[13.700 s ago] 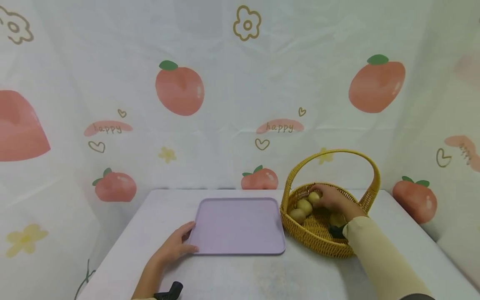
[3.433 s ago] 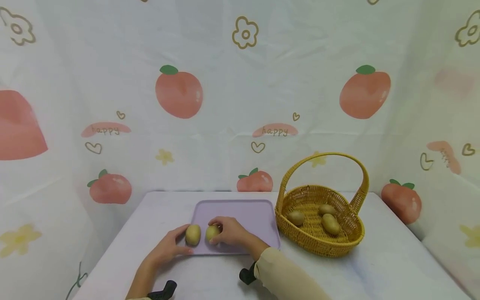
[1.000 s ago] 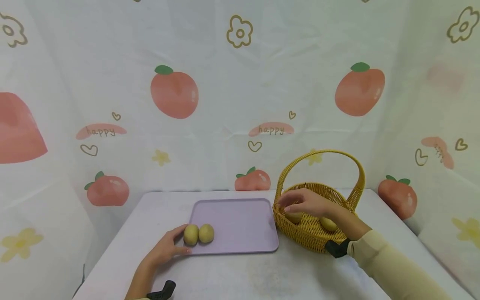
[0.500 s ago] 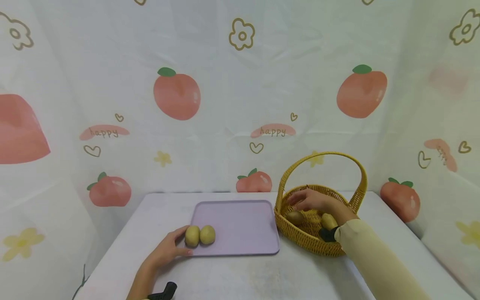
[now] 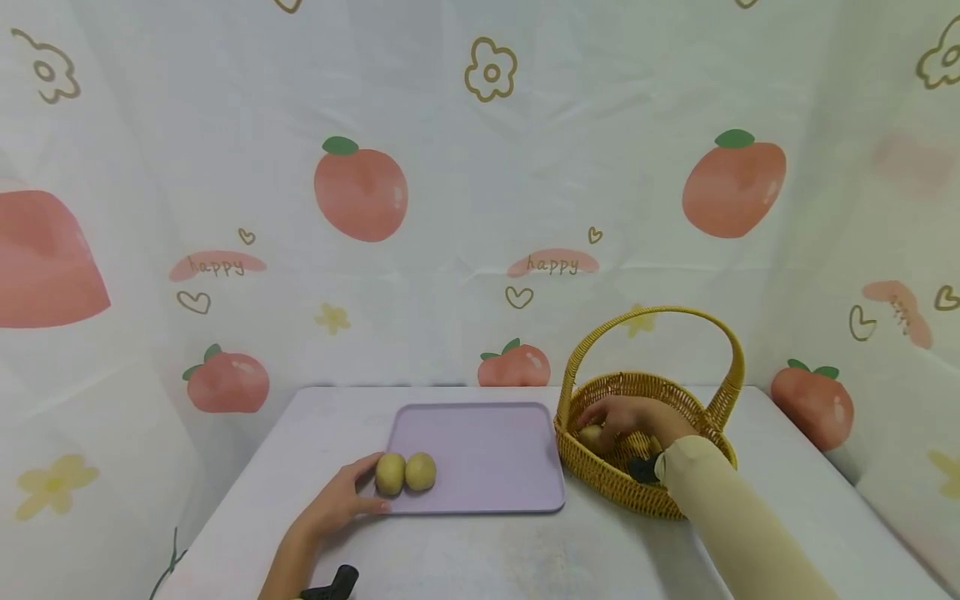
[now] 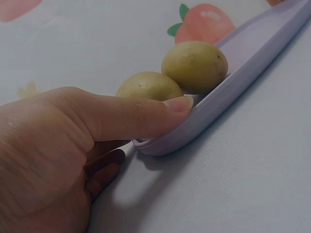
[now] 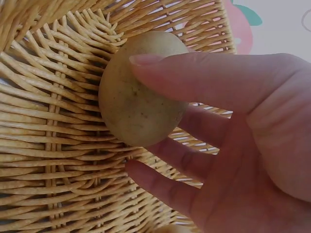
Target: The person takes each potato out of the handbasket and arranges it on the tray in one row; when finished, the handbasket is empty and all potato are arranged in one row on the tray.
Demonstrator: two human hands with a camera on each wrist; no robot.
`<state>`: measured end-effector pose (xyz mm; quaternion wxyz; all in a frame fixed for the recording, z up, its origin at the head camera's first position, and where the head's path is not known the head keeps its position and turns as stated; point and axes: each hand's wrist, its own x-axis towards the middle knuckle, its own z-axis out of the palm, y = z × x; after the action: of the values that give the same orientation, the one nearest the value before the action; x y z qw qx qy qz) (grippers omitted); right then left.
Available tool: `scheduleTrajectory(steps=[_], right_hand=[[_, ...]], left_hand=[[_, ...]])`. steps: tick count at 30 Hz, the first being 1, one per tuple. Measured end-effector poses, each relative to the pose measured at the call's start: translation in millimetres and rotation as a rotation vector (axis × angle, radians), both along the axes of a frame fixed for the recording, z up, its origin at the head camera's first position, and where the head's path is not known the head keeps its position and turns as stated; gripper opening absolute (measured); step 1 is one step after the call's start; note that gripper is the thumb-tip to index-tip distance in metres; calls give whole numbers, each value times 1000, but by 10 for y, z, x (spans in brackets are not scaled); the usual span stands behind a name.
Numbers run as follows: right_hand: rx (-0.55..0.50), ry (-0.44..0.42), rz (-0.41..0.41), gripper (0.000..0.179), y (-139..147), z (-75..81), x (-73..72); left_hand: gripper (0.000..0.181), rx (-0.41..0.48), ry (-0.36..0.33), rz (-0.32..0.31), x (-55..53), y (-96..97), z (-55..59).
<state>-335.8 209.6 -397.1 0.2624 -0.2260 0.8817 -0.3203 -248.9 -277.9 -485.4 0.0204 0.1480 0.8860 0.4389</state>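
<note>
My right hand [image 5: 633,417] reaches into the yellow wicker basket [image 5: 622,492] and holds a potato [image 7: 138,97] by its left wall. In the right wrist view the thumb lies across the potato's upper side, with fingers beneath and behind it. My left hand [image 5: 339,500] grips the near left corner of a shallow lilac tray [image 5: 487,458], its thumb over the rim in the left wrist view. Two potatoes stand side by side in that corner, the left one [image 5: 390,474] close to the fingers and the other [image 5: 420,472] just to its right.
Over the basket arches a tall handle [image 5: 660,309]. Part of another potato [image 7: 172,228] shows at the bottom of the right wrist view, and the right arm hides much of the basket's inside. A fruit-printed cloth [image 5: 450,317] hangs behind the white table [image 5: 465,558].
Two potatoes have come onto the tray's left side. During the last second my right hand has lowered into the basket and taken hold of a potato. The left hand has stayed at the tray corner.
</note>
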Motion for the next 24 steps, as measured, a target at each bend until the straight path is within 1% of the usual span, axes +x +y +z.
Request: scheduleTrajectory(steps=[3,6,9,11,13,15,17,20,24], right_hand=[[15,14,12,45,1,7,-5],[29,48,25,44,12,29,6],[26,73,10,44,28,74,30],[-1,64,-19,45,46,118,54],[-49,45,-50,45,70,159,79],[-102,23,-68,45,99,193,107],[-145,13,-68,44,127,222,136],[-176,54,-32,43,168,251,184],[-211,148,4,39,209,266,262]], left_hand=[[89,0,-10,6,6,6,10],[90,2,-12,7,8,8,15],[90,7,-7,4,10,4,12],[90,5,0,0,7,0,7],[90,0,8,-6,2,-5,-2],[90,1,13,-13,-1,-8,-6],[90,-2,18,-13,3,-13,-6],[90,-1,20,-10,9,-11,-3],[89,-15,30,-8,10,-7,-2]])
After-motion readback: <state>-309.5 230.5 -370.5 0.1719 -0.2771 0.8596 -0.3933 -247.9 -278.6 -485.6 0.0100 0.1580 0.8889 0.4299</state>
